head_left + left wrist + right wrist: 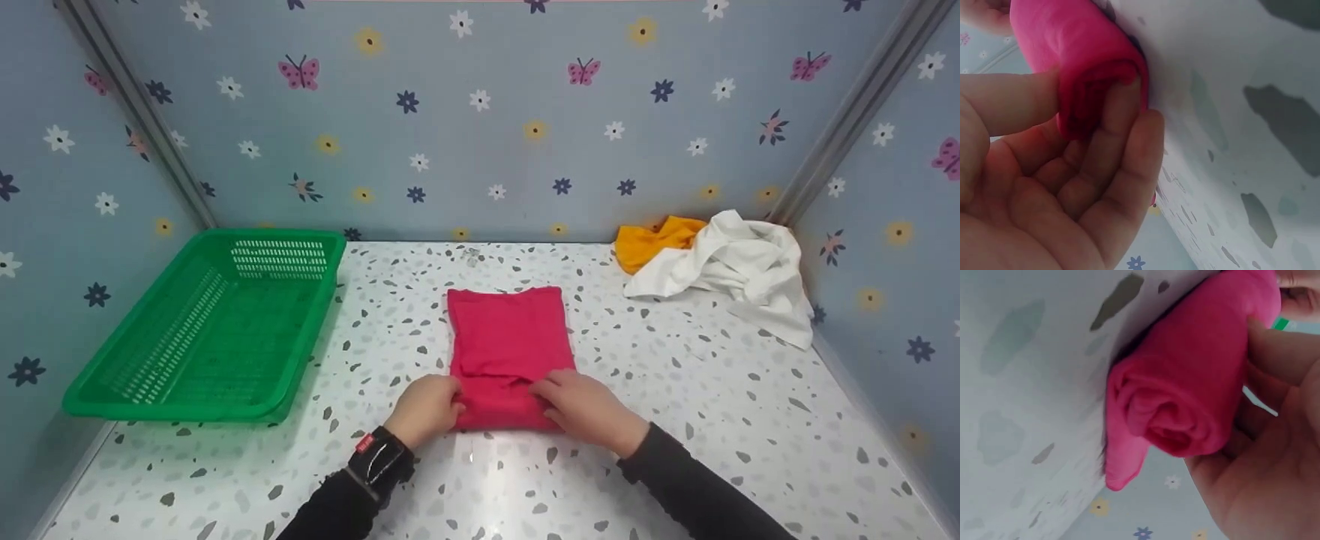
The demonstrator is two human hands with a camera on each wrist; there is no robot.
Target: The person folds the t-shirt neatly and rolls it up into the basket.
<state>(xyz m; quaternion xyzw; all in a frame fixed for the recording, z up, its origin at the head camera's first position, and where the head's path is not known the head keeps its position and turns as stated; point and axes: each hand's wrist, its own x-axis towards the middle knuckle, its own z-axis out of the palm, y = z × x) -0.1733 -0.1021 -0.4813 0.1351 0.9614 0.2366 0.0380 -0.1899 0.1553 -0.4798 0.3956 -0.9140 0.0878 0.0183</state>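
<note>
A red-pink folded cloth (510, 330) lies flat in the middle of the speckled tabletop, its near end rolled into a thick band. At the roll's left end my left hand (426, 409) grips it. The left wrist view shows the thumb on the outer side and fingertips tucked into the spiral end of the roll (1084, 39). My right hand (589, 409) holds the right end, thumb on the roll (1185, 371) and the other fingers partly hidden behind it. Coiled layers show at that end in the right wrist view.
A green plastic basket (300, 367) with perforated sides stands on the left. At the back right a crumpled white cloth (742, 262) lies beside an orange cloth (652, 244). Flower-patterned panels (480, 135) enclose the table (390, 300) at the back and both sides.
</note>
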